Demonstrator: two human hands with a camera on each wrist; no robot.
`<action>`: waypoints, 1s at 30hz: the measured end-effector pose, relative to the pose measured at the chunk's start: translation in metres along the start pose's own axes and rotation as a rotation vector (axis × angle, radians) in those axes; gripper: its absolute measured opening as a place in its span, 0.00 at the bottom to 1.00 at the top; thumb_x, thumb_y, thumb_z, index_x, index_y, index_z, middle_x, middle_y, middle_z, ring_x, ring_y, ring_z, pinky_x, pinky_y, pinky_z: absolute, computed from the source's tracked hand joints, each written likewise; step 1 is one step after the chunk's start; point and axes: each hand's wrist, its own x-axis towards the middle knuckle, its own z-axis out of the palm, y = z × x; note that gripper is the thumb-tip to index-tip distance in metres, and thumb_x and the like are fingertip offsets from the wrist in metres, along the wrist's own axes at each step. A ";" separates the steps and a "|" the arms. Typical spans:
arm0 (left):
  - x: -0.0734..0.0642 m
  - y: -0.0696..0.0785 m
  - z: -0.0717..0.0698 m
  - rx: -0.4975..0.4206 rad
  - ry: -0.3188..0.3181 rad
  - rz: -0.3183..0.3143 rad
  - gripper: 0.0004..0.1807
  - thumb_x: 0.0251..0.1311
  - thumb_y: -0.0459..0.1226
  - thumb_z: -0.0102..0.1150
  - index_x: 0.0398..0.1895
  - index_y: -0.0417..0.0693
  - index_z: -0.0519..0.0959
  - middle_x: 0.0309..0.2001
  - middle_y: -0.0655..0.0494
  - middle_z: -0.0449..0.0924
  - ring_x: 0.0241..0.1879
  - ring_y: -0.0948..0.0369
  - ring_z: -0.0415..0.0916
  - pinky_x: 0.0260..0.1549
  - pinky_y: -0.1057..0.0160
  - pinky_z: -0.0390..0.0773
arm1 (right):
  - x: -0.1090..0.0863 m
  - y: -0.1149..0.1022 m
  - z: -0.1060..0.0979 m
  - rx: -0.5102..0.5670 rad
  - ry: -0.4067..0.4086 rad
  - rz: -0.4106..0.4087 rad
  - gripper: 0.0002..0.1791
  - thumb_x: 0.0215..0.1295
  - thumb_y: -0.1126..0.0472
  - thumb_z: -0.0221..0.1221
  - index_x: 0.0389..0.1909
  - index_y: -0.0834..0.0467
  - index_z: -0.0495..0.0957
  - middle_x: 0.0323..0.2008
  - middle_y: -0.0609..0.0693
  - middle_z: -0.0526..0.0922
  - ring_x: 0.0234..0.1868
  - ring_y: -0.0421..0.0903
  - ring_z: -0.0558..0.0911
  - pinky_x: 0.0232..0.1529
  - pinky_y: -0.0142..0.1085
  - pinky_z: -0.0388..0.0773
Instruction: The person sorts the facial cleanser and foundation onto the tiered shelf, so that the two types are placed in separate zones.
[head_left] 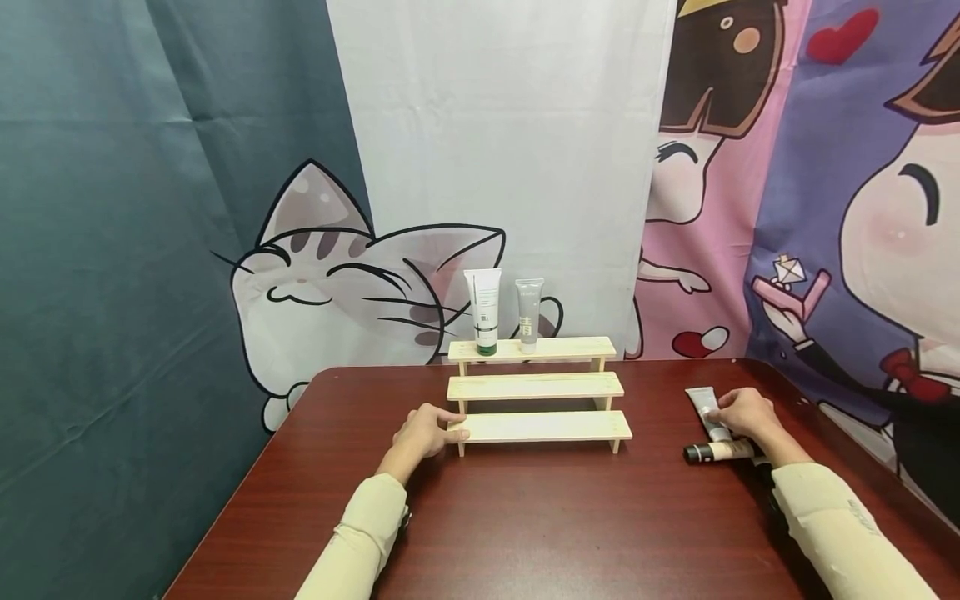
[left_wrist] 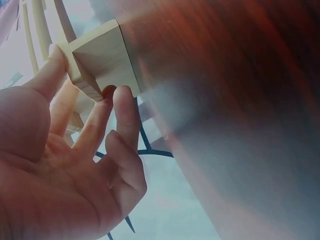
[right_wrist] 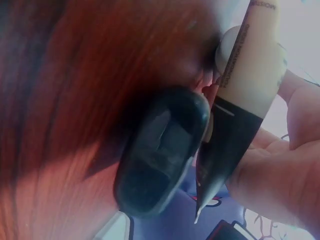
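My left hand [head_left: 423, 431] grips the left end of the lowest step of a three-step pale wooden display stand [head_left: 540, 427]. In the left wrist view, the thumb lies on one face of the step's wood [left_wrist: 107, 60] and fingertips press the other side. Far to the right, my right hand [head_left: 750, 414] pinches a silvery-grey squeeze tube [head_left: 703, 402] lying on the table. Just below that hand, a beige tube with a black end [head_left: 720, 451] lies crosswise. The right wrist view has this beige tube [right_wrist: 250, 65] close up, beside a dark, glossy, rounded object [right_wrist: 162, 150].
On the stand's top step stand a white tube with a green cap [head_left: 486, 312] and a clear tube [head_left: 528, 315]. The dark red wooden table [head_left: 555, 517] reaches back to a cartoon-printed curtain [head_left: 495, 125].
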 end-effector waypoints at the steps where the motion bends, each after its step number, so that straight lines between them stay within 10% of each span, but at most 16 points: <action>1: 0.000 0.000 0.000 0.001 0.001 0.000 0.20 0.47 0.55 0.75 0.47 0.74 0.87 0.59 0.48 0.79 0.54 0.46 0.77 0.41 0.44 0.74 | 0.001 0.000 0.000 0.000 -0.011 0.001 0.23 0.54 0.58 0.69 0.40 0.76 0.79 0.29 0.62 0.83 0.33 0.58 0.77 0.32 0.42 0.71; 20: 0.000 0.000 0.000 -0.004 0.004 -0.009 0.20 0.47 0.54 0.75 0.47 0.73 0.87 0.58 0.48 0.80 0.53 0.46 0.77 0.40 0.44 0.73 | 0.006 0.000 0.004 -0.032 -0.031 0.020 0.30 0.55 0.53 0.69 0.48 0.73 0.78 0.42 0.68 0.82 0.38 0.63 0.77 0.37 0.50 0.70; 30: 0.000 0.001 0.000 -0.008 0.004 -0.007 0.20 0.46 0.55 0.75 0.46 0.73 0.87 0.58 0.48 0.80 0.52 0.47 0.78 0.39 0.45 0.73 | 0.008 -0.003 0.005 -0.019 -0.062 0.018 0.32 0.54 0.52 0.68 0.50 0.74 0.76 0.31 0.61 0.82 0.33 0.57 0.77 0.30 0.43 0.69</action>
